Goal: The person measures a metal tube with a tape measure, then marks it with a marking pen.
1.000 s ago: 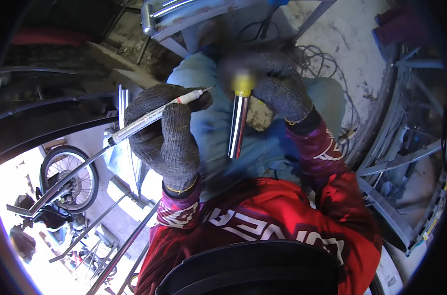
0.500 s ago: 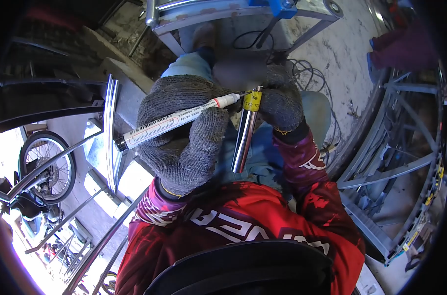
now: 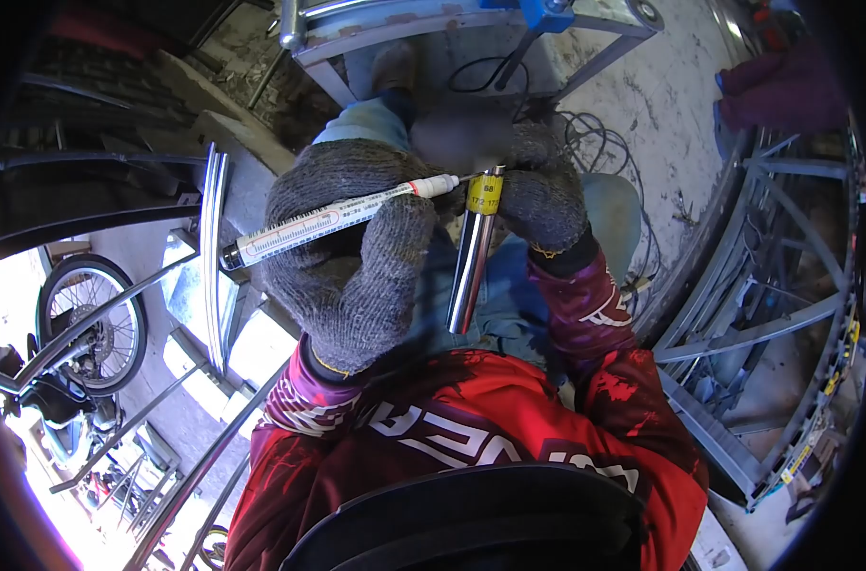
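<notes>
My left hand (image 3: 347, 276), in a grey knitted glove, is closed around a white paint marker (image 3: 309, 226), with its dark cap end to the left. The marker's thin tip points right, close beside the yellow measuring tape (image 3: 483, 195). That tape lies across a shiny metal tube (image 3: 471, 271) near its upper end, with the figures 68 and 172 showing. My right hand (image 3: 544, 195), gloved alike, is closed at the tube's upper right side, its fingertips partly hidden. The tube slants down towards my lap.
Ahead stands a metal frame (image 3: 471, 36) with a blue fitting (image 3: 547, 14). Black cable (image 3: 599, 143) lies on the floor. Metal framework (image 3: 785, 333) is at right, near a person's legs (image 3: 785, 90). At left are shiny metal lengths (image 3: 214, 257) and a motorcycle wheel (image 3: 92, 322).
My left hand has drawn slightly left with the marker, taking its tip a little away from the tape. The tube and my right hand have barely moved.
</notes>
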{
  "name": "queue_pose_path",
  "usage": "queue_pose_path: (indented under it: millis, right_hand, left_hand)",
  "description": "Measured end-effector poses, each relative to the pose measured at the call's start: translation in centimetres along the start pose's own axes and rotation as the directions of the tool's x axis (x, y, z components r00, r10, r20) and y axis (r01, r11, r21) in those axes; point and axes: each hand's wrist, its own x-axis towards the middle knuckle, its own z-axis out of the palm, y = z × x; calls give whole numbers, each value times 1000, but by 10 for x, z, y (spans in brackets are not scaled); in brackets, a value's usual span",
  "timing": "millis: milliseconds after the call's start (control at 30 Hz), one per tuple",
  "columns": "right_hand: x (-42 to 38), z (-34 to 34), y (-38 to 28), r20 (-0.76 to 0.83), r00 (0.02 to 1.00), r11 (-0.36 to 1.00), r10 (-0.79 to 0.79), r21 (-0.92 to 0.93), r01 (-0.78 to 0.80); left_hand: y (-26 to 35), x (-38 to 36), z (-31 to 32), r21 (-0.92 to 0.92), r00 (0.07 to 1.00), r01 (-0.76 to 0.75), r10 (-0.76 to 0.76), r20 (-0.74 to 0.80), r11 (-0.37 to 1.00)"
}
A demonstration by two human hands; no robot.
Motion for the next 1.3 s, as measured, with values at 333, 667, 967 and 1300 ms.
queue_pose_path:
  millis: [333, 667, 967, 1300]
  right_hand:
    - [3, -2, -1, 61, 998, 999, -10, -48, 13]
    - [0, 0, 0, 9, 999, 999, 40, -26, -40]
    - [-2, -4, 9, 13, 998, 993, -65, -100, 66]
    - [6, -4, 10, 300, 927, 770, -225, 638, -20]
  left_hand:
    - [-8, -3, -2, -7, 1000, -23, 23, -10, 1000]
    - [-10, -1, -4, -4, 998, -50, 50, 24, 999]
    - [-17, -2, -9, -40, 1000, -8, 8, 17, 999]
    - [-15, -3, -3, -27, 998, -56, 56, -3, 998]
